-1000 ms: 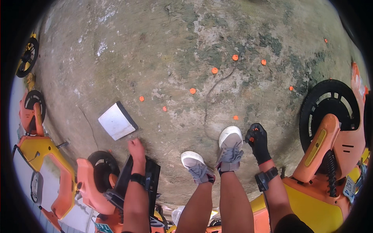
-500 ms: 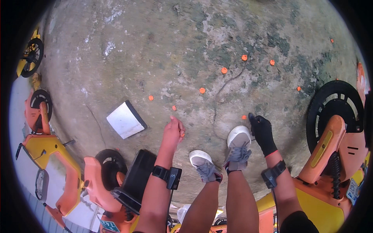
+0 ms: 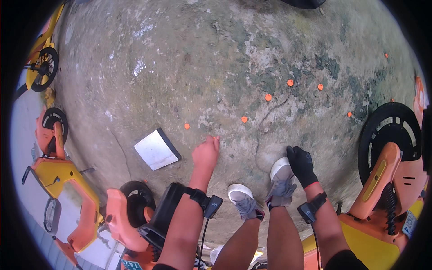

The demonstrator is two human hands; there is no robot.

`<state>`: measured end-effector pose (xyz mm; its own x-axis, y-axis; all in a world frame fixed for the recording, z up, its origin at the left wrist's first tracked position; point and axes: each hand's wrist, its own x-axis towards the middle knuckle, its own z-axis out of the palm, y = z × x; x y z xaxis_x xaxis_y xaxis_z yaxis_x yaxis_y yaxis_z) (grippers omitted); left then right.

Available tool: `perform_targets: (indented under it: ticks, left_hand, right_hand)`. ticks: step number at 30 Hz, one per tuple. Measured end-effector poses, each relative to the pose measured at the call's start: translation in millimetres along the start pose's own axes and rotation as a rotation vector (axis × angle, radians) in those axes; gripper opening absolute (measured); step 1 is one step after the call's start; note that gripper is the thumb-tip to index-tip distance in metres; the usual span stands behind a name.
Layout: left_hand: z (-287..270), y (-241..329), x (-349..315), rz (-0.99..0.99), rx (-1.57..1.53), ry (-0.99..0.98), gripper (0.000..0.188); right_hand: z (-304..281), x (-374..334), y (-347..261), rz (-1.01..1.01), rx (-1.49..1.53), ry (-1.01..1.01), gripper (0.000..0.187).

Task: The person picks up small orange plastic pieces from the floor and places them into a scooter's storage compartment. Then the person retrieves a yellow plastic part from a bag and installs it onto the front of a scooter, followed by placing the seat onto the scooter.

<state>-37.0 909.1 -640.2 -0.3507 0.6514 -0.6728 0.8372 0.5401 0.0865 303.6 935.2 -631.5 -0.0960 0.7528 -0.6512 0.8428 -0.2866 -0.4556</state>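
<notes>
My bare left hand (image 3: pixel 206 155) is low over the concrete ground, its thumb and fingertips closed together around a small round orange cap-like piece (image 3: pixel 214 137). Only a sliver of that piece shows between the fingers. Just beyond it lie two more orange pieces (image 3: pixel 187 126) (image 3: pixel 244 119). On the right, my right hand (image 3: pixel 301 165) wears a black glove and reaches down beside my grey shoe (image 3: pixel 281 180). Its fingers are curled together, and whatever they hold is hidden. A strap with a small black device sits on each forearm.
Several orange pieces (image 3: pixel 290 83) lie farther off to the right. A thin dark cable (image 3: pixel 265 116) curves across the ground. A white panel with a dark edge (image 3: pixel 156 150) rests at left. Orange and yellow scooters (image 3: pixel 63 177) line both sides; a black wheel (image 3: pixel 390 135) stands at right.
My left hand has reached forward to the orange piece ahead of it and closed on it. The piece near my right fingertips no longer shows. My view has shifted slightly.
</notes>
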Motion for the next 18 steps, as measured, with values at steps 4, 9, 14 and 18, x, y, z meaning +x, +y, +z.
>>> perform_targets:
  ticks: [4,9,14,18]
  left_hand:
    - [7,-27,-6,-0.021,-0.809,0.029,0.034]
    - [-22,-42,-12,-0.248,-1.464,-0.1,0.033]
    - [-41,-47,12,-0.096,-0.664,0.046,0.043]
    - [-49,-42,28,-0.292,-0.086,0.154,0.054]
  right_hand:
    - [-13,8,-28,0.318,0.746,-0.234,0.04]
    - [1,23,-84,0.382,1.375,-0.483,0.014]
    - [13,22,-117,0.215,1.308,-0.61,0.013]
    - [12,21,-136,0.126,1.288,-0.558,0.015]
